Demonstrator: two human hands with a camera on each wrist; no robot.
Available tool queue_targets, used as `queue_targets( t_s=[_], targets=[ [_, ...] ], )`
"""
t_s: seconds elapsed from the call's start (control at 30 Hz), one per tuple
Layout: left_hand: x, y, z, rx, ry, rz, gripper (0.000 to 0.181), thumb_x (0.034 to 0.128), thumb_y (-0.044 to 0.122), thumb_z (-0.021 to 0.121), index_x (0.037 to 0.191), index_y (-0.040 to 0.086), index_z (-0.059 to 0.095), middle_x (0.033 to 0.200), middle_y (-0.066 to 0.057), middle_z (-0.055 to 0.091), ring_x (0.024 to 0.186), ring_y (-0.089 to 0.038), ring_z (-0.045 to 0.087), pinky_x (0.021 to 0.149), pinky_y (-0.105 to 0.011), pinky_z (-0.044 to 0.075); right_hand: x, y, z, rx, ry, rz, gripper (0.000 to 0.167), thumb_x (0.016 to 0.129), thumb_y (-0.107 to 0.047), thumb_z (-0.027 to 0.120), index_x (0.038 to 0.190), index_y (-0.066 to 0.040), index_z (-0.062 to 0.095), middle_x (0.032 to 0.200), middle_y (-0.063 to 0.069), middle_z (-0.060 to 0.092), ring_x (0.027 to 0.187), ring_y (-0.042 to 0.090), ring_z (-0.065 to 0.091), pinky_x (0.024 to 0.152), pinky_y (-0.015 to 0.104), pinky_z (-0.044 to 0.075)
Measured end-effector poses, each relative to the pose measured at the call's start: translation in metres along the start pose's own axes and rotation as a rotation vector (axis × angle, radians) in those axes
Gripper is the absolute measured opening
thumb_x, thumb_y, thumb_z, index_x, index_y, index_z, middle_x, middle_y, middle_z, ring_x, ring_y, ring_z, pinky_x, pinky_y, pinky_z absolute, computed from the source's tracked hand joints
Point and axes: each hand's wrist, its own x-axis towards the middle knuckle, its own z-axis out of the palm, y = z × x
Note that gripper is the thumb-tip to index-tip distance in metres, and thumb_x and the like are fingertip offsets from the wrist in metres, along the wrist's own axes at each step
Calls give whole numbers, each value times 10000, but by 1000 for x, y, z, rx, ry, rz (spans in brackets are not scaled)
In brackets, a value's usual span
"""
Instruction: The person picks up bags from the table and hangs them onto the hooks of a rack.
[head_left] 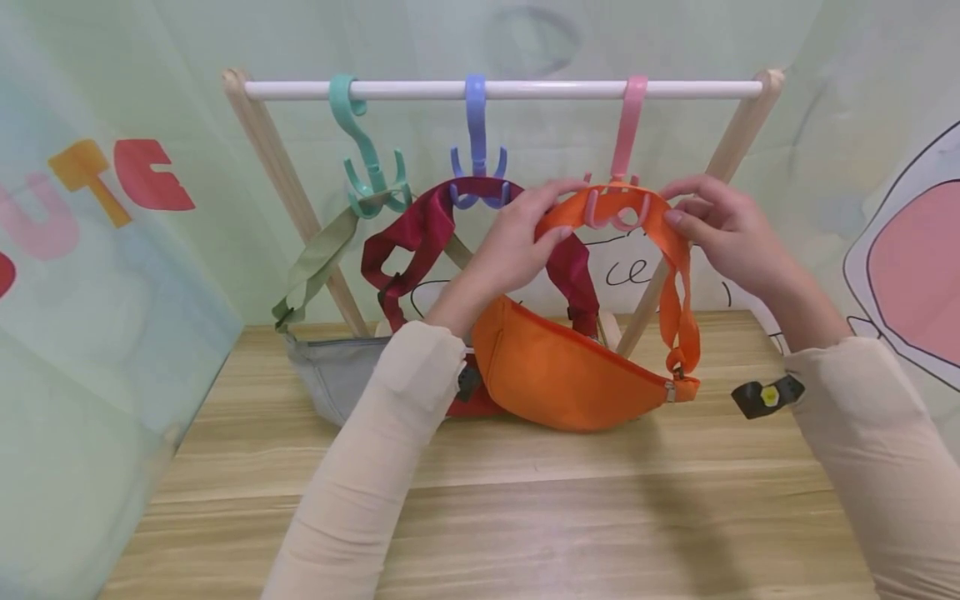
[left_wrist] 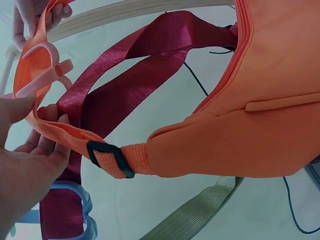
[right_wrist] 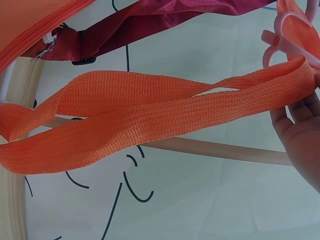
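Observation:
An orange waist bag (head_left: 577, 367) hangs by its strap at the pink hook (head_left: 628, 133), on the right part of the rack. The strap (left_wrist: 65, 137) passes over the hook's lower prongs. Left of the prongs, my left hand (head_left: 517, 237) pinches the strap between thumb and fingers. On the other side my right hand (head_left: 738, 237) grips it too, the thumb in front. In the right wrist view the doubled strap (right_wrist: 125, 120) runs away from that hand (right_wrist: 302, 135), whose fingertips are partly hidden. The bag's body hangs tilted, close above the tabletop or touching it; I cannot tell which.
The rack has a white rail (head_left: 555, 89) and wooden legs (head_left: 270, 158). A dark red waist bag's strap (head_left: 431, 221) hangs on the blue hook (head_left: 476, 125), its pouch partly hidden. A grey waist bag (head_left: 330, 371) hangs from the green hook (head_left: 363, 146). Beneath is a wooden tabletop (head_left: 487, 517).

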Motion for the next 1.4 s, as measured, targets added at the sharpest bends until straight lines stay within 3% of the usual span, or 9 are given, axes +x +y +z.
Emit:
queue_targets(
  t_s=[0.47, 0.77, 1.4],
  targets=[
    [-1, -2, 2, 35, -6, -44, 494, 900, 117, 565, 1363, 201, 418, 1228, -54, 486, 1091, -160, 441, 834, -246, 448, -1, 3, 2, -35, 12, -18, 178, 917, -105, 539, 1070, -19, 566, 851, -33, 637, 741, 139, 585, 705, 174, 468],
    [0, 0, 1, 46, -10, -48, 501, 899, 113, 566, 1368, 210, 420, 1267, -49, 474, 1107, -158, 441, 846, -247, 448, -3, 6, 0, 8, 14, -37, 161, 928, -112, 519, 1053, -32, 583, 844, -29, 626, 759, 135, 576, 714, 175, 461],
    [4, 0, 3, 48, 0, -72, 486, 902, 118, 558, 1361, 230, 443, 1166, -52, 481, 1014, -141, 475, 788, -190, 449, -2, 10, -1, 23, -10, -30, 159, 925, -95, 522, 1041, -7, 586, 834, -11, 633, 763, 136, 587, 747, 182, 447]
  ],
)
